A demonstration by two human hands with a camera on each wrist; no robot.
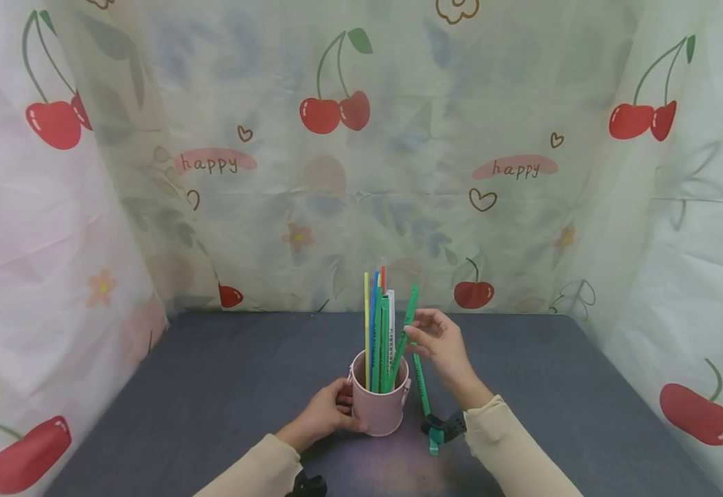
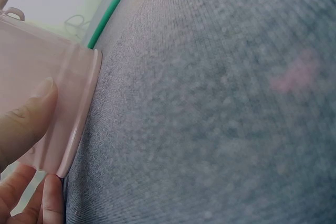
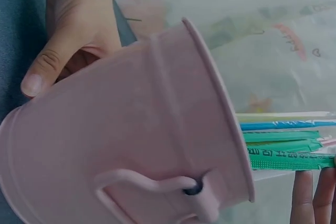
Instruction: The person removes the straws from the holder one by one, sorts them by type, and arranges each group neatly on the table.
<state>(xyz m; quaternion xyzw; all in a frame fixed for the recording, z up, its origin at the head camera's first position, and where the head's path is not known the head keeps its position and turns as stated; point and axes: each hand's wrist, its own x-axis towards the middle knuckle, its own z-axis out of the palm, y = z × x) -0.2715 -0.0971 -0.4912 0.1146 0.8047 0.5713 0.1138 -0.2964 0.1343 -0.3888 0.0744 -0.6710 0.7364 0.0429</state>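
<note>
A small pink bucket (image 1: 381, 413) stands upright on the table with several slim wrapped straws (image 1: 368, 331) in it, coloured yellow, blue, green, red and white. My left hand (image 1: 324, 414) grips the bucket low on its left side, thumb across the front. Between the thumb and fingers of my right hand (image 1: 445, 348) is a green wrapped straw (image 1: 412, 304), tilted to the right, its lower end inside the bucket. In the right wrist view, fingertips (image 3: 303, 192) touch this printed green wrapper (image 3: 289, 160), and the bucket's handle (image 3: 142, 180) hangs at its side.
Another green wrapped straw (image 1: 422, 390) lies on the dark grey table (image 1: 243, 373), right of the bucket and partly under my right wrist strap (image 1: 445, 424). Cherry-patterned curtains (image 1: 399, 172) enclose the back and both sides.
</note>
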